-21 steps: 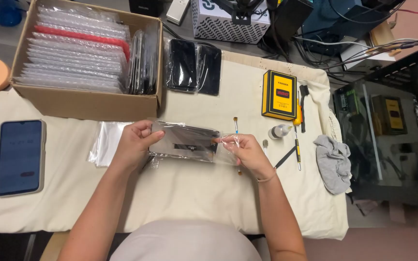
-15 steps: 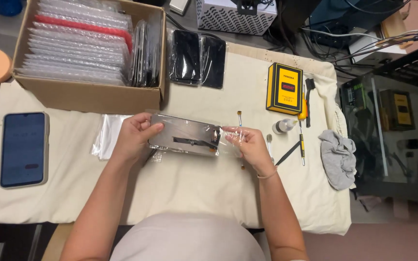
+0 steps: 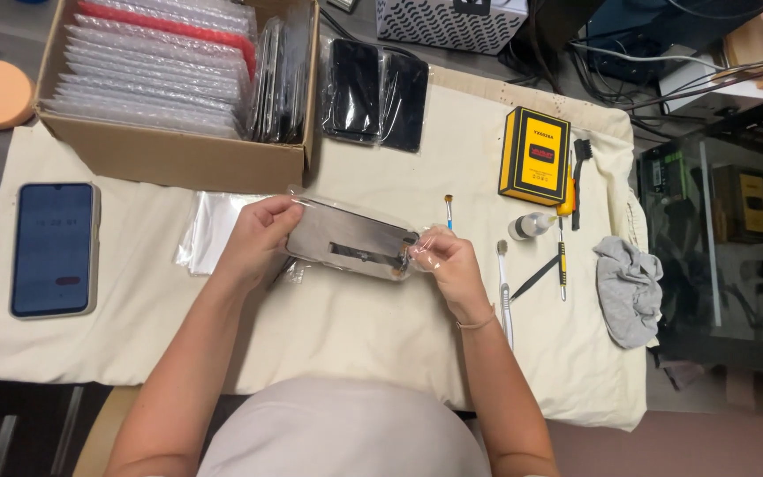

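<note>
Both hands hold a flat grey phone screen panel inside a clear plastic sleeve, just above the cream cloth. My left hand grips its left end. At the right end, my right hand pinches the sleeve's open edge. An empty clear sleeve lies under my left hand.
A cardboard box of bubble-wrapped panels stands at the back left, with two bagged black panels beside it. A blue phone lies at the left. At the right are a yellow box, small bottle, brushes, tools and a grey rag.
The sleeved panel and both hands stay in nearly the same place. My right fingers have shifted slightly on the sleeve's right edge. The head camera has tilted a little.
</note>
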